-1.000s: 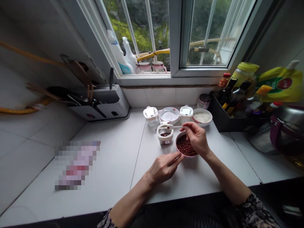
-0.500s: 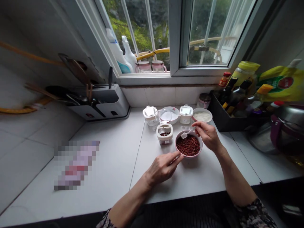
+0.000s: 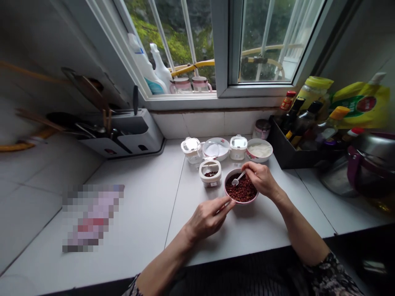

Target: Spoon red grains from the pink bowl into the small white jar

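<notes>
A round bowl (image 3: 248, 202) with a pink outside stands on the counter, filled with dark red peppercorns (image 3: 243, 191). My left hand (image 3: 210, 218) pinches the bowl's near left rim between thumb and fingers. Pinched in my right hand (image 3: 261, 179), above the bowl's right side, is a small white spoon (image 3: 236, 181). Its scoop is at the peppercorns; whether anything lies in it I cannot make out. Just left of the bowl sits a clear seasoning jar (image 3: 210, 179) with a cream rim, its lid raised and some peppercorns inside.
Behind are two lidded seasoning jars (image 3: 190, 147), a bowl of white grains (image 3: 259, 149) and another white bowl (image 3: 221, 156). A dark box of bottles (image 3: 285, 154) and a metal pot (image 3: 338, 176) stand right. A utensil holder (image 3: 142, 135) and a blurred packet (image 3: 95, 218) are left.
My right hand has moved slightly left and toward me, bringing the spoon from near the bowl's far rim down to the peppercorns. My left hand keeps its place on the rim. The view shifts slightly.
</notes>
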Motion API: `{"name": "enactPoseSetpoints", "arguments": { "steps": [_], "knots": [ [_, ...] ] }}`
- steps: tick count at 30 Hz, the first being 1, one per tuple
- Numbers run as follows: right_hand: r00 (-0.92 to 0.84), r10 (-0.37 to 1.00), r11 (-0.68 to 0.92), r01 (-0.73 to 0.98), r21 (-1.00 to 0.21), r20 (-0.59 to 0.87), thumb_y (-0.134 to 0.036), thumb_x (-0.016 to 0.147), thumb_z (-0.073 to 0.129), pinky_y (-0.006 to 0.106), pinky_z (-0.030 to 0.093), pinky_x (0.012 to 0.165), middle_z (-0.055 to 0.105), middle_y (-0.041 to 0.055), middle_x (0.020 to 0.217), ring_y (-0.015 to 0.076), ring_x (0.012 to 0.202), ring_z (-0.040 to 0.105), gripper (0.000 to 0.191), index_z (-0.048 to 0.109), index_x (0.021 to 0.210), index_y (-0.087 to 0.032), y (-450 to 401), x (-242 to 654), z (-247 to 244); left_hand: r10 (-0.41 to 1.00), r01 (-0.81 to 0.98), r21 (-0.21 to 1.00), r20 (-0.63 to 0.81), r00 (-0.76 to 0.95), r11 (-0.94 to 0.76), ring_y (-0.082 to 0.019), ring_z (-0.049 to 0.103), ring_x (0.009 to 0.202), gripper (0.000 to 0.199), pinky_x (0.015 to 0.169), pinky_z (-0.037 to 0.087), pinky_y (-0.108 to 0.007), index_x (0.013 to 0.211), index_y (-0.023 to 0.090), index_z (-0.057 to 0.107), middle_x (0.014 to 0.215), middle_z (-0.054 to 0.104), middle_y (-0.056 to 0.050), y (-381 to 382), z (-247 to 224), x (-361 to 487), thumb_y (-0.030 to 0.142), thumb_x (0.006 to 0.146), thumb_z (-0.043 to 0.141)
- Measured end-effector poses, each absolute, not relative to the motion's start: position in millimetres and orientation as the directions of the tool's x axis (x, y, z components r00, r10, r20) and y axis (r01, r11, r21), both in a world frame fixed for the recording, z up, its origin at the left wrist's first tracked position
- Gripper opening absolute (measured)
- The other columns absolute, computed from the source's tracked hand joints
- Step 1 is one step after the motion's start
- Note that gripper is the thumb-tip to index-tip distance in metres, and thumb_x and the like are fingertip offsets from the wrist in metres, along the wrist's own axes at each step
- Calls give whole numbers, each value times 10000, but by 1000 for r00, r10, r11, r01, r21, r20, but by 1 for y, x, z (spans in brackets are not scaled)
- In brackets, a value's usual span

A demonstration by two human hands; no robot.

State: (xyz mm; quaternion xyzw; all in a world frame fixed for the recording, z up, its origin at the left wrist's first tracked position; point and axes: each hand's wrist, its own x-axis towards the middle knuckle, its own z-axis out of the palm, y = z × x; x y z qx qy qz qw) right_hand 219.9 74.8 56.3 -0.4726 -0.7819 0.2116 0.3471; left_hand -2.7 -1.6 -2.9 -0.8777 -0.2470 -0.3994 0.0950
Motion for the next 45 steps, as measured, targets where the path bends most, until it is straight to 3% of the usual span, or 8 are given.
{"name": "enactPoseSetpoints", "arguments": {
  "steps": [14, 33, 45],
  "knots": [
    [-208, 955, 282, 397, -873, 213, -233, 838, 468, 254, 416, 558, 590, -27, 569, 131, 522, 534, 179, 637, 798, -189, 81, 225, 55, 364, 508, 39, 745, 559, -860, -172, 712, 878, 371, 694, 623, -268, 1271, 117, 581, 1088, 694, -146, -2, -4, -3, 38, 934, 447],
    [-342, 891, 437, 473, -765, 298, -163, 835, 469, 258, 408, 607, 603, -14, 597, 144, 587, 551, 209, 662, 768, -204, 71, 219, 64, 379, 513, 49, 735, 563, -857, -165, 712, 876, 414, 720, 619, -261, 1332, 135, 548, 1091, 697, -141, -2, -4, -4, 47, 941, 443],
    [-337, 909, 380, 429, -820, 245, -180, 823, 465, 252, 403, 558, 570, -25, 550, 139, 544, 533, 197, 650, 763, -211, 70, 218, 60, 374, 514, 47, 743, 556, -856, -173, 713, 919, 390, 727, 626, -266, 1304, 137, 569, 1092, 700, -136, -2, -3, -3, 47, 946, 444]
  ]
}}
